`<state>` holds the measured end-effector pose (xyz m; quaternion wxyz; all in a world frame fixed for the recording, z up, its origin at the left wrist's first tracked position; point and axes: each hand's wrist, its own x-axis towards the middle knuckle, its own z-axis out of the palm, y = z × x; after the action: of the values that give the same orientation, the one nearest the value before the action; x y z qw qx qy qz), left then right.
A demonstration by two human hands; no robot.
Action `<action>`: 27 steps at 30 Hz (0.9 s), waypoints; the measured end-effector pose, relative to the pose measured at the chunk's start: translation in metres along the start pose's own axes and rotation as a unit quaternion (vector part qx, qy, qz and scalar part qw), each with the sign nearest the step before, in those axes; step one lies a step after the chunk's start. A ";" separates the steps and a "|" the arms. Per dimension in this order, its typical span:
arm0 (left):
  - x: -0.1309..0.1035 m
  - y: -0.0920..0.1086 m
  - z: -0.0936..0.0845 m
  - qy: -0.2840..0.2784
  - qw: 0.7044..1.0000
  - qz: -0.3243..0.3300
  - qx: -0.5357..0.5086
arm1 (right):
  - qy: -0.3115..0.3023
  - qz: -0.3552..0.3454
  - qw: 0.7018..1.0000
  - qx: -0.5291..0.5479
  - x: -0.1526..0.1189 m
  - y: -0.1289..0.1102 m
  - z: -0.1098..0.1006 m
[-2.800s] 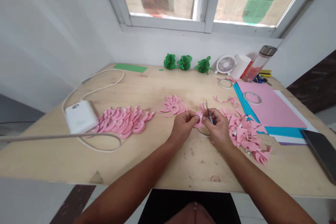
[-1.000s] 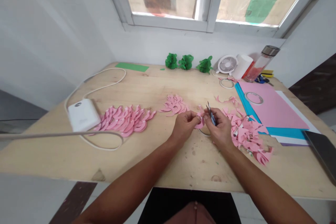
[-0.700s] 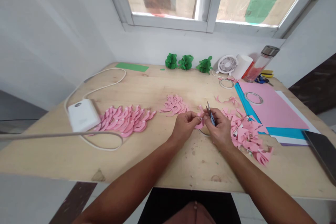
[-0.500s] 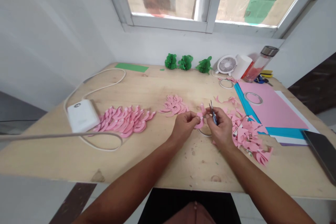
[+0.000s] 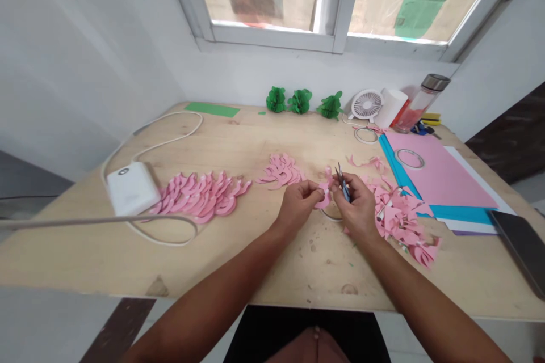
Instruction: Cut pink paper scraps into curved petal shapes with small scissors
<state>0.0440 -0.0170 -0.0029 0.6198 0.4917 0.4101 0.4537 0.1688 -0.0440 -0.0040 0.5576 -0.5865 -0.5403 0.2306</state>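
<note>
Between the fingertips of my left hand (image 5: 298,201) is a small curved pink paper cutout (image 5: 325,199), pinched at its lower left. My right hand (image 5: 356,204) is closed around a pair of scissors (image 5: 343,182), blades pointing up and away from me. Its thumb and fingertips also meet at the right side of the cutout. Beneath the hands a ring (image 5: 331,215) lies on the wooden table, partly hidden. Just beyond my left hand is a small pile of curved pink cutouts (image 5: 281,171). Pink paper scraps (image 5: 404,215) are heaped beside my right hand.
Rows of pink cutouts (image 5: 204,195) lie left, near a white power bank (image 5: 133,188) with a looping cable. Green paper ornaments (image 5: 300,101), a small fan (image 5: 367,105) and a bottle (image 5: 421,103) stand at the back. Coloured sheets (image 5: 451,181) and a phone (image 5: 519,249) lie right.
The scissors have tipped slightly to the left in my right hand. My left hand keeps its pinch on the pink cutout, and the piles look the same.
</note>
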 end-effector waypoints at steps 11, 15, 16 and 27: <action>-0.001 0.001 -0.001 0.002 1.000 0.020 0.022 | -0.039 -0.035 0.998 -0.032 -0.002 -0.005 -0.001; -0.001 0.003 0.000 0.008 1.000 0.019 0.018 | -0.053 -0.040 0.997 -0.027 -0.001 -0.005 -0.001; -0.001 0.003 0.000 0.012 1.000 0.020 0.018 | -0.057 -0.039 0.997 -0.025 -0.001 -0.005 -0.001; -0.001 0.004 -0.001 0.005 1.000 0.023 0.016 | -0.060 -0.034 0.997 -0.020 0.000 -0.001 -0.001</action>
<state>0.0422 -0.0176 0.0007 0.5993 0.5085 0.4092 0.4635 0.1690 -0.0451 -0.0028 0.5193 -0.5642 -0.5971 0.2356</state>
